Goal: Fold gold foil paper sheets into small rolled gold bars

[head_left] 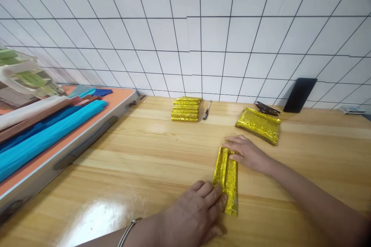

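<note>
A strip of shiny gold foil paper (231, 179) lies lengthwise before me on the wooden table, with a fold running along it. My left hand (199, 208), a bracelet at its wrist, has curled fingers pressed on the strip's lower left edge. At the far end, my right hand (245, 152) grips the top right corner between fingers and thumb. Behind the right hand rests a stack of flat gold foil sheets (259, 125). Farther back, several narrow folded gold foil strips (186, 110) lie in a row.
A pen (207, 110) lies beside the folded strips. Near the tiled wall (214, 34) are a black hair clip (267, 109) and a leaning black phone-like slab (300, 95). On the left, an orange-topped board (118, 98) carries blue and brown rolls (58, 127) and a clear container (26, 79).
</note>
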Demonstrator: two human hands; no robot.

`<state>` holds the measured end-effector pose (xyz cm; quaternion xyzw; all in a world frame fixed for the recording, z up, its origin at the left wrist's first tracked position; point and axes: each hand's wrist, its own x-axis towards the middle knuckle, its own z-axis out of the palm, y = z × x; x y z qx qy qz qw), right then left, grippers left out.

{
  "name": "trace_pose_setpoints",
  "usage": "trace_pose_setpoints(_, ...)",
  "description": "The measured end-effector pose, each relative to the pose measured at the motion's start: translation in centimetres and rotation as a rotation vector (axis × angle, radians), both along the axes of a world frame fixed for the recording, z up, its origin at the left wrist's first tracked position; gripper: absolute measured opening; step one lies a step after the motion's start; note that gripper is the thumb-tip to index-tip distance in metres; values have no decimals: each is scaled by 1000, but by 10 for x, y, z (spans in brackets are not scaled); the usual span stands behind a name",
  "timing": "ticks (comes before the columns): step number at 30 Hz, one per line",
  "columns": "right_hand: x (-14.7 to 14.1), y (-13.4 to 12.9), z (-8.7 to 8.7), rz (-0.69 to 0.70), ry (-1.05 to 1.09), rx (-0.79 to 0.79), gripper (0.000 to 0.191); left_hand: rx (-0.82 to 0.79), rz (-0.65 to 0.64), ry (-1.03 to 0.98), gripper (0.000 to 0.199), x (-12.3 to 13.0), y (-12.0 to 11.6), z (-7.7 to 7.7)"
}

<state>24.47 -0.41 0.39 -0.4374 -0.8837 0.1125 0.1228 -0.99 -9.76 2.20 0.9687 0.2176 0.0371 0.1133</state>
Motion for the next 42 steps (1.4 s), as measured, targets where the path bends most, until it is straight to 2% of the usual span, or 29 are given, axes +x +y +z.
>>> trace_pose_setpoints(3,-5,9,-10,-10,62,-20,42,-22,-37,-23,53,7,4,-3)
trace_pose_setpoints(8,-3,10,-23,-19,147,-8,40,4,-177,-119,46,10,24,-1)
trace_pose_setpoints(12,-1,8,-26,-19,193,14,37,-46,-237,-76,56,7,31,1)
trace_pose_setpoints(19,-2,7,-29,-26,222,30,34,-166,-203,-27,69,4,28,-3)
trace_pose_setpoints(27,-2,6,-31,-9,224,55,32,-169,-113,-4,70,6,25,3)
trace_pose_setpoints(35,0,0,-28,12,198,39,32,-149,-117,10,81,6,25,-5)
trace_pose_setpoints(42,2,-1,-25,31,206,22,32,-132,-95,13,83,5,23,-8)
